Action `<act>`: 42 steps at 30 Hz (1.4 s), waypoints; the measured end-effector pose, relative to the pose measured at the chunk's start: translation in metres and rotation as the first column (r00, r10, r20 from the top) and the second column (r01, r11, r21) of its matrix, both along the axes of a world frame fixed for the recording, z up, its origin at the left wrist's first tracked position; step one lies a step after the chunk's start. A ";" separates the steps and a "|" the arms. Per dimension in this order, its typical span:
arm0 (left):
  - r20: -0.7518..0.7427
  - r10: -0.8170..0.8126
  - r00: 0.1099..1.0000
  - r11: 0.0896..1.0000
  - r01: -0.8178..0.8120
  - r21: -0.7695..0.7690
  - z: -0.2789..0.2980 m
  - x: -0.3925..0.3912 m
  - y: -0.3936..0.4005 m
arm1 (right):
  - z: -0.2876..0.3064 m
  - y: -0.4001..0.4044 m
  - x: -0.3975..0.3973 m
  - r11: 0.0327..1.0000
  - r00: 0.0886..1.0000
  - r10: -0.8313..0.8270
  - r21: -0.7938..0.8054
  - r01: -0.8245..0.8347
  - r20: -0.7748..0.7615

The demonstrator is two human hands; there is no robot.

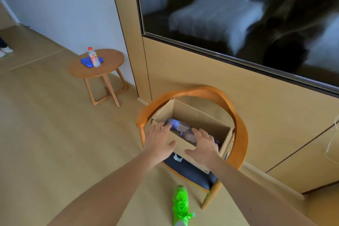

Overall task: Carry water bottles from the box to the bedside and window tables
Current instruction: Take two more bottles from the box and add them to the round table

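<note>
At the far left, a round wooden side table (97, 64) stands by the white wall, and on it a clear bottle with a red cap (94, 57) is upright, with a folded blue cloth (86, 61) touching it on the far side. Nearer and to the right, a cardboard box (185, 146) sits open on the dark seat of an orange-backed chair (240, 130), pushed up against the panelled wall below a dark glass panel (229, 11).

The left hand (160, 138) rests over the box's near left corner, fingers spread and fairly straight, the thumb on the outer wall. It holds nothing. The right hand (202, 145) lies over the near rim, fingers reaching down inside toward the water bottles (178, 126); whether they have closed on one I cannot tell. The bottles lie on their sides in the box, purple-labelled (how many is hard to count).

Full bottles would be weighty for their size, with smooth plastic that gives under a squeeze. A wrap around the mid-body or just under the shoulder looks safest; the label band may be slicker.

At the near right, a bright green shoe (180, 205) stands on the floor.
</note>
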State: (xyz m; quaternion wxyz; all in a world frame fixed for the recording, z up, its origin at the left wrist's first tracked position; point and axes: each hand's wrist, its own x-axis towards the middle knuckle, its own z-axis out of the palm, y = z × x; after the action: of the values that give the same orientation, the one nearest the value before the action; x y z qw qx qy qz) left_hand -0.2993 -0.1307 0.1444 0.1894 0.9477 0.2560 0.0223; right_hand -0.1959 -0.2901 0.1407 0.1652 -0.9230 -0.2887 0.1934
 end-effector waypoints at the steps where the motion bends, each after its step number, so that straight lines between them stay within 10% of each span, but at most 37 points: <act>1: -0.013 -0.002 1.000 1.000 0.002 -0.006 -0.007 0.014 0.013 | -0.007 0.013 0.015 1.000 1.000 -0.008 0.006 0.008 -0.009; 24: -0.370 -0.307 0.877 0.947 0.246 -0.205 -0.145 0.233 0.161 | -0.143 0.132 0.180 0.934 0.910 -0.307 -0.271 0.232 -0.278; 42: -0.601 -0.682 0.417 0.678 0.669 -0.305 -0.294 0.267 0.189 | -0.293 0.142 0.211 0.851 0.987 -0.141 -0.519 0.083 -0.073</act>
State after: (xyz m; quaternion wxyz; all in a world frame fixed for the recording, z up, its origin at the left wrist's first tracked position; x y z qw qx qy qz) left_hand -0.0318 0.0588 -0.1496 0.0843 0.9066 -0.0961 -0.4022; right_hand 0.0147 -0.1486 -0.1522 -0.0607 -0.9369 -0.1626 0.3034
